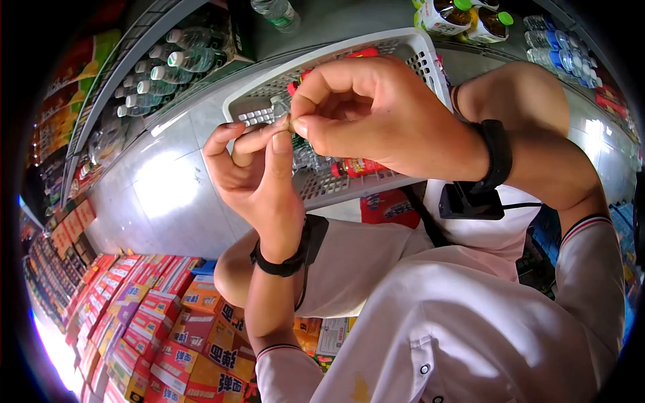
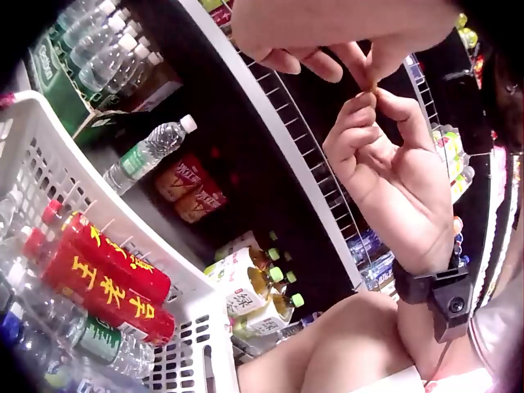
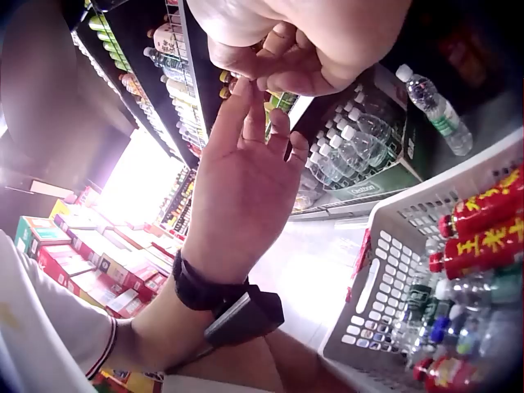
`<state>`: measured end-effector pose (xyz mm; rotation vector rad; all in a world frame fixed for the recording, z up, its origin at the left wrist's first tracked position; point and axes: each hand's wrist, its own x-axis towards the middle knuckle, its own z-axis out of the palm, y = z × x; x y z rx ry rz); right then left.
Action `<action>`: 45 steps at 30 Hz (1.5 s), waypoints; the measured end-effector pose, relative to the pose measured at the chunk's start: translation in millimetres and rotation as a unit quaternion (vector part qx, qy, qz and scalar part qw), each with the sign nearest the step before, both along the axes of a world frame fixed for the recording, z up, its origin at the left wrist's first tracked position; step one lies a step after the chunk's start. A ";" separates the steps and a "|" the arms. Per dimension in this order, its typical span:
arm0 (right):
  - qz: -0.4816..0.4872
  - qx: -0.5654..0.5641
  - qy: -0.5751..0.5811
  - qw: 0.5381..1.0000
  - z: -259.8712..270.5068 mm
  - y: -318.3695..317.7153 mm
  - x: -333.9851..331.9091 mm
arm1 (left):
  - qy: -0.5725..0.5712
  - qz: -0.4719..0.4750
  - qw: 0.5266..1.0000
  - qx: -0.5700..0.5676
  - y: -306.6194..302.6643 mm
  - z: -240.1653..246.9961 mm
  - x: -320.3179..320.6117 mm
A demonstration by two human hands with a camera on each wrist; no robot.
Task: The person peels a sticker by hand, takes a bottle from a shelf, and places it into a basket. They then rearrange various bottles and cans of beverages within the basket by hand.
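My left hand [image 1: 259, 185] and right hand [image 1: 396, 114] meet fingertip to fingertip above a white plastic basket [image 1: 437, 67]. Between the thumbs and forefingers both hands pinch a tiny brownish piece [image 2: 374, 88]; I cannot tell what it is. The other fingers of the left hand are spread and partly bent, while those of the right hand curl inward. In the basket lie red bottles [image 2: 115, 282] with yellow lettering and several clear water bottles [image 3: 417, 299]. Each wrist wears a black band with a small camera.
A single water bottle [image 2: 147, 155] stands on the shelf behind the basket, near a green carton [image 3: 381, 187] of water bottles. Green-capped tea bottles [image 1: 463, 20] stand at the back right. Stacked red and orange boxes [image 1: 161, 336] fill the lower left. Bent bare knees flank the basket.
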<state>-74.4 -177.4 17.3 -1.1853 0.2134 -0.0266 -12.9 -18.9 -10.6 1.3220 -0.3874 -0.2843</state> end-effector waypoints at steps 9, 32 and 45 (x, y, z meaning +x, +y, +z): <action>-0.012 -0.005 -0.018 1.000 -4.6 3.7 0.8 | -0.108 0.037 0.992 0.054 0.5 2.7 4.8; 0.056 0.007 0.020 0.998 -9.4 -6.9 1.3 | -0.390 0.041 0.900 0.192 2.6 0.5 10.9; 0.023 0.020 -0.007 1.000 -11.3 -3.5 3.0 | -0.011 -0.013 0.999 0.038 -3.5 7.0 6.3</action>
